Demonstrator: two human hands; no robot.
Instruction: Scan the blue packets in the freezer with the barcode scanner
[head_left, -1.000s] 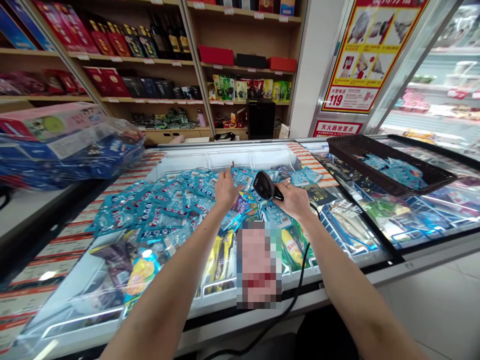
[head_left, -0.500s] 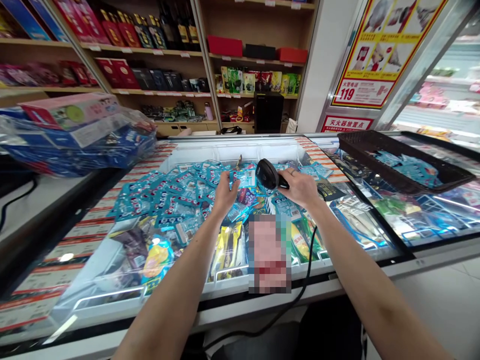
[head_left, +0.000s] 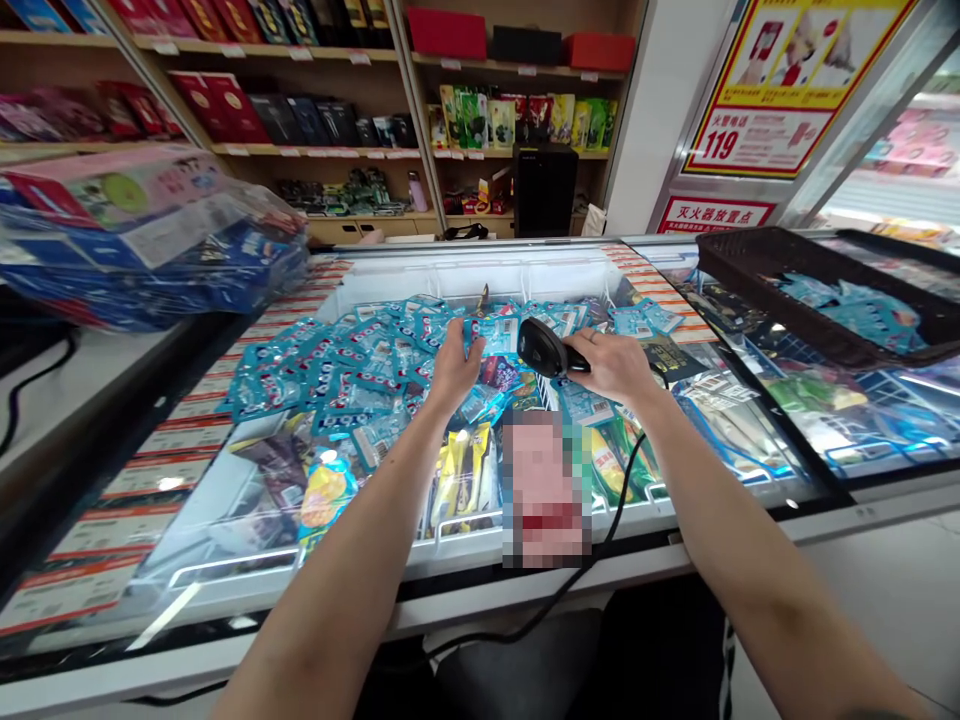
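Note:
My left hand (head_left: 454, 366) is closed on the left end of a small blue packet (head_left: 501, 336), whose white barcode label faces up. A black handheld barcode scanner (head_left: 541, 348) is gripped by its handle in my right hand (head_left: 613, 366). Its head is close to the packet's right end; whether they touch I cannot tell. Many similar blue packets (head_left: 360, 355) lie spread over the glass top of a chest freezer (head_left: 225, 500), under and around my hands. The scanner's black cable (head_left: 622, 490) hangs from the right side over the front edge.
A blurred-out pinkish rectangle (head_left: 541, 465) lies in front of my hands. On the right a dark basket (head_left: 832, 290) contains more blue packets. Plastic-wrapped boxes (head_left: 150, 240) stand at the left. Behind the freezer are a black box-shaped unit (head_left: 545, 190) and stocked shelves (head_left: 300, 150).
The view has tipped slightly down, so the background sits higher in the picture. Both hands keep their holds, with packet and scanner in nearly the same position relative to each other.

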